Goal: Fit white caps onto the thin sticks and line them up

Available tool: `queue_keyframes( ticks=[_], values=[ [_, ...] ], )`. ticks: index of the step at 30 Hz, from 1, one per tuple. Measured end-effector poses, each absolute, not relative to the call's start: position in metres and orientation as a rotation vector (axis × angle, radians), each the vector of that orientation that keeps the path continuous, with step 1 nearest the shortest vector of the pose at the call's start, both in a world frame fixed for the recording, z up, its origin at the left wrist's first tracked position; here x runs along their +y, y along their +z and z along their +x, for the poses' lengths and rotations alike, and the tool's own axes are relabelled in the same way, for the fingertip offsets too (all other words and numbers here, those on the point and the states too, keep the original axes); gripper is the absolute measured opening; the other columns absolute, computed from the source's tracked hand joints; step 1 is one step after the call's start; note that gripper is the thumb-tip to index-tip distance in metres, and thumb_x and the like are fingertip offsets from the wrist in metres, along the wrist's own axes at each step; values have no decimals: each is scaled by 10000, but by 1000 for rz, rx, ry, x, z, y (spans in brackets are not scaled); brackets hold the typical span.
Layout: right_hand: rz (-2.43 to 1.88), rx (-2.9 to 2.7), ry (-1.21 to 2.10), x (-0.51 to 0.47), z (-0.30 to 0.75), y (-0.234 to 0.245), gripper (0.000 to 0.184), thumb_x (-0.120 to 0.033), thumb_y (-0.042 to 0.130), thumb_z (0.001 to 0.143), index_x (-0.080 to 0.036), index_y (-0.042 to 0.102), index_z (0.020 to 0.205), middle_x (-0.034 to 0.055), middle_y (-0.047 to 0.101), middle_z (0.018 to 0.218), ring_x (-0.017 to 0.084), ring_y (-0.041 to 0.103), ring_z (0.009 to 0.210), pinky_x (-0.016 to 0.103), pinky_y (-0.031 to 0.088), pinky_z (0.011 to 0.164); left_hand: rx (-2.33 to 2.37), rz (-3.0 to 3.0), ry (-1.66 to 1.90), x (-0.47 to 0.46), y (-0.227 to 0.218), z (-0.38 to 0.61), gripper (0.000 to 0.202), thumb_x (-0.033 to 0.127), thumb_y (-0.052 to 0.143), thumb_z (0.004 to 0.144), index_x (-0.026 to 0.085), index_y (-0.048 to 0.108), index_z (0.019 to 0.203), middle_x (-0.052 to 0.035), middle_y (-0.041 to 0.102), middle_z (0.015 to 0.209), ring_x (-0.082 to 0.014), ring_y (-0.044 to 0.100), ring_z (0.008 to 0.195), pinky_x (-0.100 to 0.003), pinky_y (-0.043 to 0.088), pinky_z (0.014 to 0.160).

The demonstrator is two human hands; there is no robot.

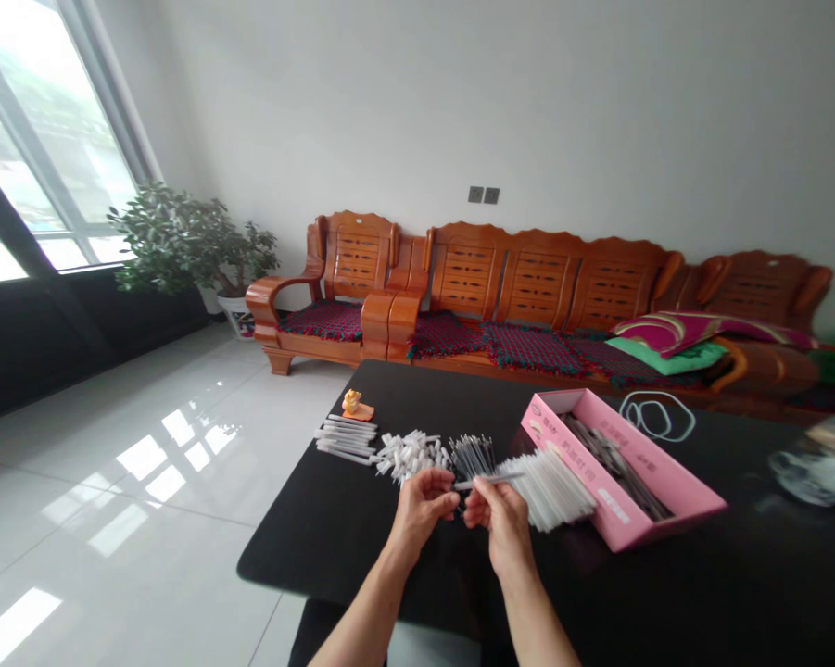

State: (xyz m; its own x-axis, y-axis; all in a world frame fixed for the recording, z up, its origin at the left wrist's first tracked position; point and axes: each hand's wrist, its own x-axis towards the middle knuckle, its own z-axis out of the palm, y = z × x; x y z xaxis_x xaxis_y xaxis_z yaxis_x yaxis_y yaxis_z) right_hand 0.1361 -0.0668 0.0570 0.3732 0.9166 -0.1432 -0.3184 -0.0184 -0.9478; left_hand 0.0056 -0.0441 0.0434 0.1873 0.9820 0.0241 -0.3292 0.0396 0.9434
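The right hand [501, 515] is pinching a thin white tube [495, 479] at its near end, and the left hand [423, 503] is pressing its fingertips together just beside it on something too small to tell. Holding the tube level and gripping close to that end is looking like the steadiest way to work it. Beyond the hands, dark refills [473, 454], white caps [410, 454], a heap of white tubes [552, 486] and a pink box [671, 477] are lying on the black counter [334, 533]. Farther off, a wooden sofa [528, 287] is standing against the white wall [528, 111], with a potted plant [187, 241] sitting by the window [34, 157].

Both hands [459, 509] pinch a pen barrel [490, 479] above table [334, 547]
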Motion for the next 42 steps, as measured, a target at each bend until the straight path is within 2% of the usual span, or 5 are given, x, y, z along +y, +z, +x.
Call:
queue_keyframes(
  ticks=[8,15,22,29,42],
  values=[
    [-1213,-650,1101,-67,135,56,374,-459,790,620,-141,603,674,8,631,497,139,567,371,224,439,339,983,1106,1076,-44,36,7,511,583,561,803,104,593,629,8,517,475,-45,416,331,-137,240,289],
    [-1204,-657,1099,-68,136,57,377,-461,791,615,-140,603,674,9,630,500,143,572,379,227,443,347,855,1000,1205,-43,42,5,528,444,814,598,125,629,976,-16,630,740,-107,587,551,-202,497,455],
    [-1215,-669,1111,-68,134,56,361,-456,775,634,-144,600,684,9,631,504,143,572,378,226,441,345,950,1041,1084,-43,33,8,498,590,620,752,103,603,651,2,539,495,-64,456,359,-153,310,310],
    [-1212,-684,1112,-68,136,56,331,-439,750,667,-149,592,670,1,621,499,138,567,380,222,437,349,862,982,1171,-45,39,6,440,508,732,684,112,636,847,-19,622,669,-108,587,527,-207,493,464],
    [-1250,-642,1111,-67,137,54,326,-436,749,657,-154,586,656,-13,604,466,132,542,346,222,426,322,900,1144,1113,-45,31,8,366,465,711,721,132,572,665,17,560,487,-70,478,386,-160,364,357]
  ],
)
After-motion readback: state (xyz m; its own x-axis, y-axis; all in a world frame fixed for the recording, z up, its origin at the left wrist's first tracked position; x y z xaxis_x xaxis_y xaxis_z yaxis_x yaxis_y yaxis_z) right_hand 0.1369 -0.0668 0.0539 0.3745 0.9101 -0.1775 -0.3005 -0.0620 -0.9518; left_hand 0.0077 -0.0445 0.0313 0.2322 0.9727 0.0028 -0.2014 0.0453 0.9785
